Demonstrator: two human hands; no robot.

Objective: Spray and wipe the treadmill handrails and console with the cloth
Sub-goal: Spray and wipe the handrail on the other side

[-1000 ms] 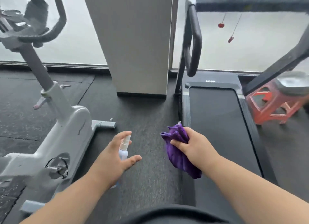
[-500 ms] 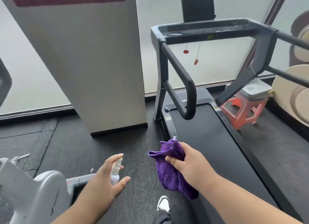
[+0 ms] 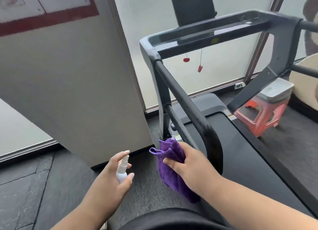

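A black treadmill stands ahead on the right. Its left handrail (image 3: pixel 184 99) slopes down toward me and curves under at its near end. The console bar (image 3: pixel 215 32) crosses the top, with a dark screen (image 3: pixel 193 6) above it. My left hand (image 3: pixel 111 183) holds a small white spray bottle (image 3: pixel 122 169), nozzle up. My right hand (image 3: pixel 189 166) grips a bunched purple cloth (image 3: pixel 172 168) just left of the handrail's near end, a little apart from it. The right handrail (image 3: pixel 304 69) shows only partly at the frame edge.
A wide grey pillar (image 3: pixel 77 85) with a red-bordered sign stands left of the treadmill. A red plastic stool (image 3: pixel 259 118) with a grey lidded box (image 3: pixel 275 90) on it sits right of the belt (image 3: pixel 240 152). Red safety clips (image 3: pixel 200 69) hang under the console. Frosted windows behind.
The view has swung right and up, away from the exercise bike, and closer to the treadmill. Both hands keep their hold, and the cloth now sits beside the left handrail's end.
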